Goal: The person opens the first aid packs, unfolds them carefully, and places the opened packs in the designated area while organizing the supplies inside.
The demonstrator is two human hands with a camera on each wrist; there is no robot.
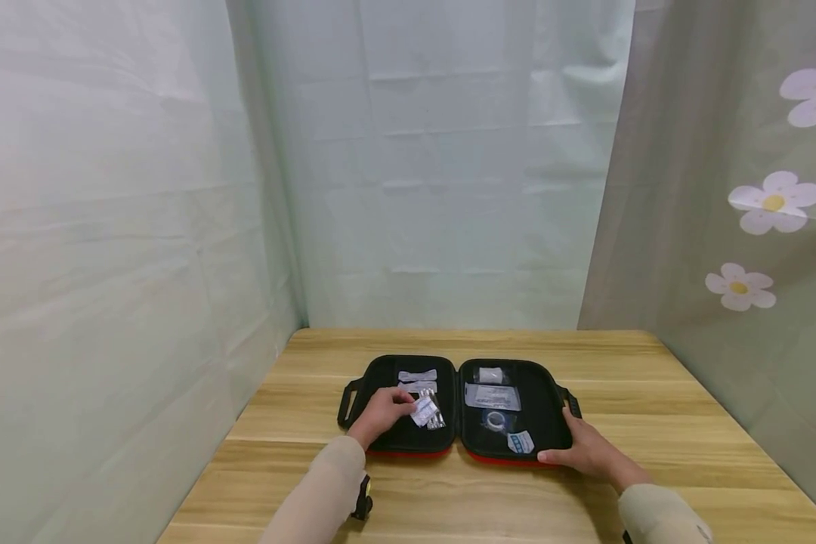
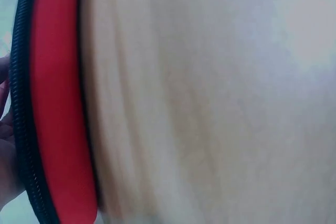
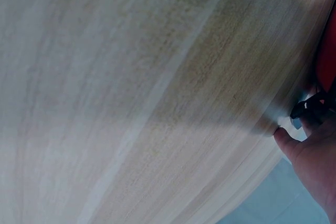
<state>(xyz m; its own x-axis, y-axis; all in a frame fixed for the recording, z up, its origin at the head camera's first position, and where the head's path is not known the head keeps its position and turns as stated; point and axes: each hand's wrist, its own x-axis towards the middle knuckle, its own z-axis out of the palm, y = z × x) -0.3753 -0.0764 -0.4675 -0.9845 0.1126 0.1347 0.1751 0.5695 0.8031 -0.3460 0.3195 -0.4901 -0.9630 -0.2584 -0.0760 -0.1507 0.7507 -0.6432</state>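
Observation:
A zip-up first-aid case [image 1: 457, 446], black inside and red outside, lies spread flat on the wooden table. My left hand [image 1: 383, 412] is over its left half, pinching a small white packet with blue print [image 1: 423, 412] between thumb and fingers. Beneath that packet are silvery strips [image 1: 437, 420], with pale wrapped packets [image 1: 418, 375] behind them. My right hand [image 1: 588, 451] grips the near right corner of the case, thumb along the front edge and fingers by the side handle [image 1: 571, 402]. In the left wrist view, the red side [image 2: 58, 98] hides most of the left hand.
The right half holds a wrapped white roll [image 1: 491, 375], a flat clear packet [image 1: 493, 397], a bagged tape roll [image 1: 496, 421] and a blue-and-white packet [image 1: 520, 443]. Another handle [image 1: 348, 402] sticks out at the left. Pale curtains [image 1: 449, 189] surround the wooden table [image 1: 476, 502].

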